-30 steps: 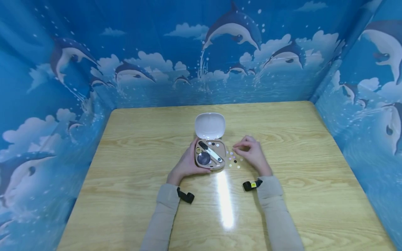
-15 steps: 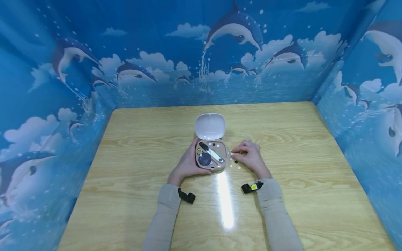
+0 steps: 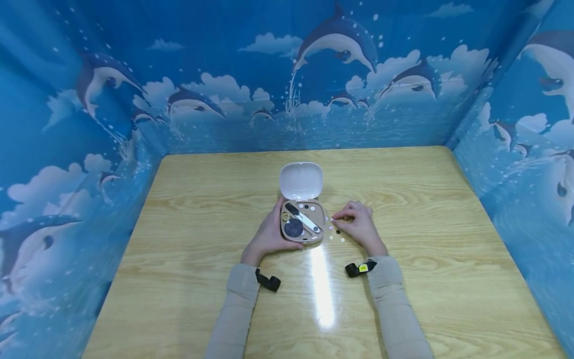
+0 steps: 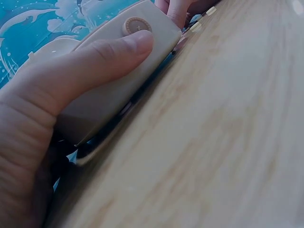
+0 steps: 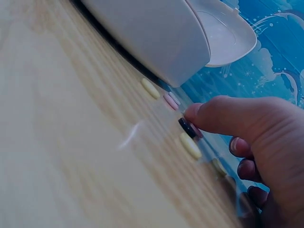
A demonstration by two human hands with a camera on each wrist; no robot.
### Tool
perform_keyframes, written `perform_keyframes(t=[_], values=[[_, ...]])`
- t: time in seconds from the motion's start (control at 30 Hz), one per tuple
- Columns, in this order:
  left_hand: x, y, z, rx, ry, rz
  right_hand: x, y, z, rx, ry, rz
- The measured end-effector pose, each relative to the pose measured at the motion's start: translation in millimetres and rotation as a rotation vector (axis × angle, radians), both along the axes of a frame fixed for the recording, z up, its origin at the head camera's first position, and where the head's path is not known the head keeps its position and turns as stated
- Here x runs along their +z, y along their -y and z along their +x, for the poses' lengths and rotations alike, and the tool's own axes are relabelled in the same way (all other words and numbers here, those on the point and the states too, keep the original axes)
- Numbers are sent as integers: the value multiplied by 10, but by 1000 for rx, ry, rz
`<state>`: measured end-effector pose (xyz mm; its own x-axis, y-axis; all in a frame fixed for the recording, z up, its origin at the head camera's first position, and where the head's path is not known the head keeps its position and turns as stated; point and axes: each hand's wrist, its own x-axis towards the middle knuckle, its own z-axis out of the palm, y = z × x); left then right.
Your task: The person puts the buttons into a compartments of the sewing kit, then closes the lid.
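My left hand [image 3: 270, 233] grips the left side of a beige sewing-kit-like box [image 3: 318, 215]; its thumb [image 4: 102, 61] presses the front wall beside a round catch [image 4: 137, 26]. The white lid [image 3: 301, 180] stands open behind. Inside lie a long white-and-black tool [image 3: 307, 220], a dark disc [image 3: 293, 228], a gold ring-shaped piece [image 3: 286, 217] and several buttons [image 3: 312, 208]. Right of the box, my right hand [image 3: 360, 229] pinches a small pale button at the tabletop, its index fingertip hidden in the right wrist view. Near its thumb lies a black button [image 5: 185, 127].
Loose buttons lie between box and right hand, among them a pink one [image 5: 170, 101] and pale yellow ones [image 5: 190, 145]. The wooden table [image 3: 202, 209] meets a dolphin-print curtain [image 3: 215, 60] at its back and sides. Black straps [image 3: 269, 283] circle both wrists.
My right hand has come down slightly left onto the buttons, and its thumb and index finger have closed on one. The left hand keeps its hold on the box.
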<state>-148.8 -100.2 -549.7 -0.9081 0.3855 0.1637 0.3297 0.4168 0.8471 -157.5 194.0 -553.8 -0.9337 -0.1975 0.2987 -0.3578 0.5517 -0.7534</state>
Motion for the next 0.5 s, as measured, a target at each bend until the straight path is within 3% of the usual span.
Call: perform_keyframes(t=[0.5], values=[[5, -6, 15, 7, 11, -13, 22, 8, 17, -6, -4, 1]])
